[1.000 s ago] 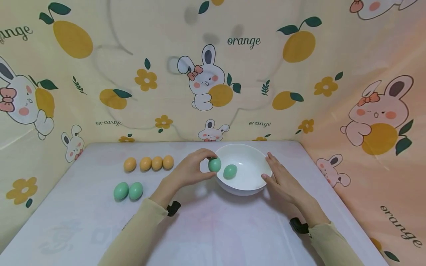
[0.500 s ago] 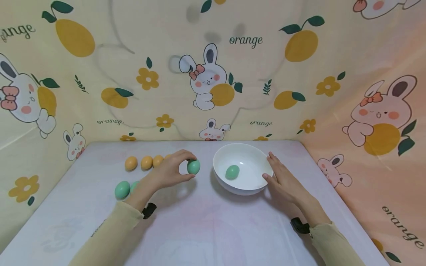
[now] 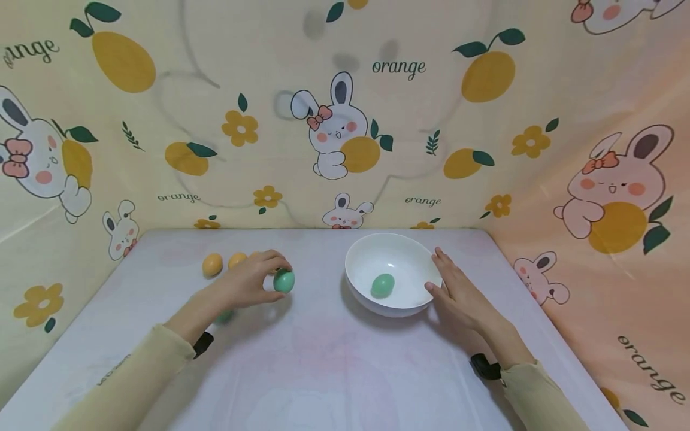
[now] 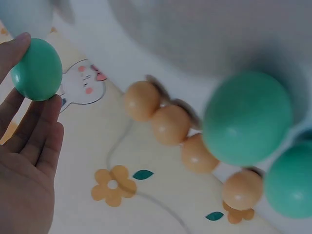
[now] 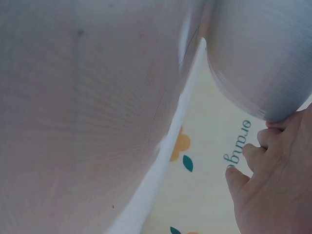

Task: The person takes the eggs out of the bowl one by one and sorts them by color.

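My left hand (image 3: 242, 284) pinches a green egg (image 3: 284, 281) between thumb and fingers, above the table to the left of the white bowl (image 3: 390, 311). In the left wrist view that green egg (image 4: 39, 70) sits at the fingertips. Another green egg (image 3: 383, 285) lies inside the bowl. My right hand (image 3: 458, 290) rests against the bowl's right side, fingers fairly straight and thumb at the rim. The right wrist view has this hand (image 5: 280, 170) at the bowl's outer wall (image 5: 258, 58).
A row of small orange eggs (image 3: 212, 264) lies at the back left, partly covered by my left hand. Two more green eggs (image 4: 248, 117) show in the left wrist view; in the head view my left forearm mostly hides them. A patterned cloth (image 3: 345, 149) hangs behind the table (image 3: 345, 371).
My left hand has moved left, away from the bowl's rim, with the green egg still pinched. The egg in the bowl has shifted slightly right and nearer. The right hand stays at the bowl.
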### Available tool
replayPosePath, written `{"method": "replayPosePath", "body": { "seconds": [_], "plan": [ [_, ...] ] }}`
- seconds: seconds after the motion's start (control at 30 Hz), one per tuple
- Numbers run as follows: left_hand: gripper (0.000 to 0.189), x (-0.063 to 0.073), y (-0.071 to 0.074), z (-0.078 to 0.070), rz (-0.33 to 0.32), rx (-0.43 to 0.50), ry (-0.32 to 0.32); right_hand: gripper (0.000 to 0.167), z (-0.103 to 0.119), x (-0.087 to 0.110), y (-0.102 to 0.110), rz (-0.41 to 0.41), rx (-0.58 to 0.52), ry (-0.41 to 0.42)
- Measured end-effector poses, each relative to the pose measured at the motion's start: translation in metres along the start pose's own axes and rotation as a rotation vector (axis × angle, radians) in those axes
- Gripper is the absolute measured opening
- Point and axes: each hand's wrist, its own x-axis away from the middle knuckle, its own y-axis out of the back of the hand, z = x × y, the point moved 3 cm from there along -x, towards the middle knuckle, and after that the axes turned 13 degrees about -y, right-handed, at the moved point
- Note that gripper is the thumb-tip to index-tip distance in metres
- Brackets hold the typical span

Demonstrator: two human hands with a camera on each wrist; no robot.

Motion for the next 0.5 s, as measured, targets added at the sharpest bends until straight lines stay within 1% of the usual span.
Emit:
{"method": "replayPosePath", "body": {
  "seconds": [0.17,0.33,0.5],
  "plan": [
    [0.047,0.013,-0.002,0.007,0.068,-0.053,0.025,0.079,0.000,0.000,0.000,-0.004,0.001,0.000],
    [0.050,0.024,-0.004,0.013,0.120,-0.067,0.029,0.078,0.000,0.000,0.000,-0.008,0.007,0.005],
    [0.050,0.034,-0.004,0.018,0.162,-0.082,0.054,0.079,0.000,0.000,-0.001,-0.010,0.009,0.006]
  ]
}}
